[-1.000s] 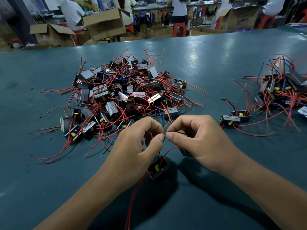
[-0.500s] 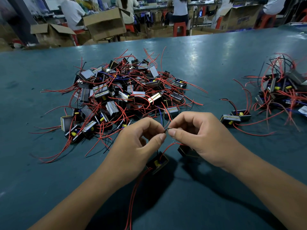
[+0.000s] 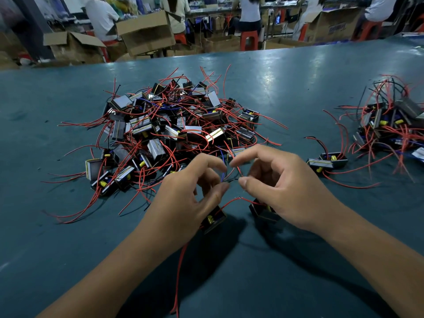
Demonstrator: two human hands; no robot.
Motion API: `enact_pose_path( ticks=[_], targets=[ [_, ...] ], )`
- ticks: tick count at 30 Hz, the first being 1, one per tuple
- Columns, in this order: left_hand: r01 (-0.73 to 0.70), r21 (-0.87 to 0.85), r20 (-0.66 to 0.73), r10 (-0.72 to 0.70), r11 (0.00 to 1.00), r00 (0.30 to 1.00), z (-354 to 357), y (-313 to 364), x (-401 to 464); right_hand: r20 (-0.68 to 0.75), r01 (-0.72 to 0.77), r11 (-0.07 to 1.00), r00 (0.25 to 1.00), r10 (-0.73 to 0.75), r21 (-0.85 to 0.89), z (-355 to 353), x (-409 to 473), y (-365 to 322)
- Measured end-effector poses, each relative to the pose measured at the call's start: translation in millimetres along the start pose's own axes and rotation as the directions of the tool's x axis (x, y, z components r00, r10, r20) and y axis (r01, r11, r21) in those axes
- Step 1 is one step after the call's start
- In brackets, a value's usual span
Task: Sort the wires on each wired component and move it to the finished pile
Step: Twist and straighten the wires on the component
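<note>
Teal and glossy, the surface (image 3: 286, 72) carries a big heap of wired parts (image 3: 174, 131) ahead and a smaller pile (image 3: 390, 125) far right. Near the front edge, the left hand (image 3: 185, 200) and right hand (image 3: 282, 187) hover with fingers curled. Whether they pinch the thin wires (image 3: 226, 177) between them, I cannot tell. One part (image 3: 214, 220) sits under the left hand, another part (image 3: 261, 211) under the right.

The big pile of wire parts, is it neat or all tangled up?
Tangled. The big pile has red wires crossing and sticking out every way.
</note>
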State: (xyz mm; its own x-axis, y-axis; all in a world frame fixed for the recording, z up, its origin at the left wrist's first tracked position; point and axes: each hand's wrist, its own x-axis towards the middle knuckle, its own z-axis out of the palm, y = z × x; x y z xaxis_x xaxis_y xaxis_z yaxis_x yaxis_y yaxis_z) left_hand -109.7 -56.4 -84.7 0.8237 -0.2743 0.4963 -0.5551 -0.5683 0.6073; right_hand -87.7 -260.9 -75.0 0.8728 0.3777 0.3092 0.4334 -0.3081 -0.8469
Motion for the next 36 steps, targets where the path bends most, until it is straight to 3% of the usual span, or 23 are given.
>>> enact_pose_path(
  ticks=[5,21,26,36],
  targets=[
    [-0.114,0.164,-0.047,0.123,0.980,0.991,3.2,-3.0,0.0,-0.009,0.021,0.999,1.000,-0.022,-0.034,2.9,-0.7,2.7],
    [-0.104,0.121,-0.063,0.112,0.987,0.992,7.6,5.5,0.3,-0.016,0.057,0.998,0.998,-0.056,0.042,6.1,-3.2,-0.2],
    [-0.047,0.018,-0.026,0.048,0.999,0.999,5.9,6.8,0.6,-0.006,0.024,0.997,1.000,-0.024,0.070,6.3,-3.3,-1.1],
    [-0.059,0.022,-0.021,0.060,0.998,0.998,5.8,10.9,0.2,0.002,-0.035,0.995,0.999,0.035,0.092,9.1,-2.9,-4.5]
  ],
)
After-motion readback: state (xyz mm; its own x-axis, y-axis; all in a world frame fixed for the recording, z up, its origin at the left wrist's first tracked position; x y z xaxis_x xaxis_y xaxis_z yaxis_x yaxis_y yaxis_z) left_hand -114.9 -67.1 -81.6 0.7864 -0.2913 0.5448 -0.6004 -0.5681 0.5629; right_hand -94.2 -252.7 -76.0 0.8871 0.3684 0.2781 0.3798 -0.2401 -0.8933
